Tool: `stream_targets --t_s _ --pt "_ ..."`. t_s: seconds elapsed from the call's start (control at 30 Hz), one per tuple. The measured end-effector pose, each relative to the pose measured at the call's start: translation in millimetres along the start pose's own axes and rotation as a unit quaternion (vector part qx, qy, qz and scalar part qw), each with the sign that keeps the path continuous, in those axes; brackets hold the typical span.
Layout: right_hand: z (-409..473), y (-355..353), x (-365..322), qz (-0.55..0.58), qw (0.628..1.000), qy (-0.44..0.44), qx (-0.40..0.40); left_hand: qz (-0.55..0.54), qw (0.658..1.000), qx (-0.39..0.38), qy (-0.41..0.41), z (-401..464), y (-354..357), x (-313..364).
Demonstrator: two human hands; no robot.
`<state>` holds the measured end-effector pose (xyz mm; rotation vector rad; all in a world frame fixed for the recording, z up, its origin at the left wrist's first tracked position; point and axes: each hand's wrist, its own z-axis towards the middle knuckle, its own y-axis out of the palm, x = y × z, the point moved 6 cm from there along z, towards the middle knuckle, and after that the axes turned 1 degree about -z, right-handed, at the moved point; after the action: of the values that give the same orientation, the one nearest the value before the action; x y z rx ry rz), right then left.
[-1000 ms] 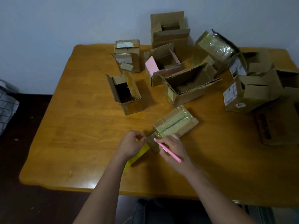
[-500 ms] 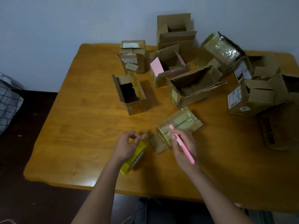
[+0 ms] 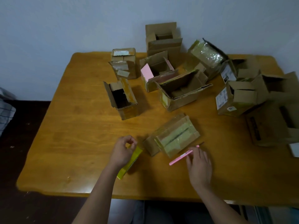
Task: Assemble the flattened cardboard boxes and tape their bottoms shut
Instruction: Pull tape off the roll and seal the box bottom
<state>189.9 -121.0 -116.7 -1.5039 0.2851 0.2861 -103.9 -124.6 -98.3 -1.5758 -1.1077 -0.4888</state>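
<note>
Table: a wooden, honey-coloured table (image 3: 77,143) is seen across the middle of the frame.
Taped box: a small brown cardboard box covered in yellowish tape (image 3: 175,136) is laid on its side at lower centre, one end flap open toward the left.
Left hand: the left hand (image 3: 122,151) is placed just left of that box, fingers curled; a strip of yellow tape (image 3: 129,162) is pinched, running down beneath the wrist.
Right hand: the right hand (image 3: 199,165) is held at lower right of centre, fingers loosely extended; a slim pink pen-shaped cutter (image 3: 182,156) is touched at the fingertips and lies just below the taped box. Whether it is gripped cannot be told.
Open narrow box: a tall, narrow open carton (image 3: 124,101) is set left of centre.
Wide box: a wide open carton (image 3: 179,92) is placed at centre.
Other cartons: further opened cardboard boxes (image 3: 239,101) are grouped along the upper and right parts of the table.
</note>
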Motion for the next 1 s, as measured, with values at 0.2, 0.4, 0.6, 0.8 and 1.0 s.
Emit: stream_targets --t_s 0.2,0.4,0.6,0.8,1.0 --pt "-0.1 15.7 16.7 0.025 0.993 0.095 -0.064 0.005 1.000 0.005 0.017 -2.5 0.8 4.4" --pt "2.0 8.3 -29.4 0.124 0.984 -0.025 -0.125 -0.011 0.999 0.004 0.031 -5.8 0.1 2.8" --pt "-13.7 38.1 -118.0 0.290 0.917 -0.058 -0.270 -0.044 0.998 -0.002 0.040 -16.8 -11.6 -1.6" --pt "-6.6 56.2 -152.5 0.390 0.861 0.067 -0.319 -0.060 0.998 -0.018 0.030 -32.2 -24.9 -6.2" --pt "7.3 59.4 -166.4 0.376 0.892 0.072 -0.243 -0.170 0.983 0.007 -0.066 -55.2 -54.3 -38.1"
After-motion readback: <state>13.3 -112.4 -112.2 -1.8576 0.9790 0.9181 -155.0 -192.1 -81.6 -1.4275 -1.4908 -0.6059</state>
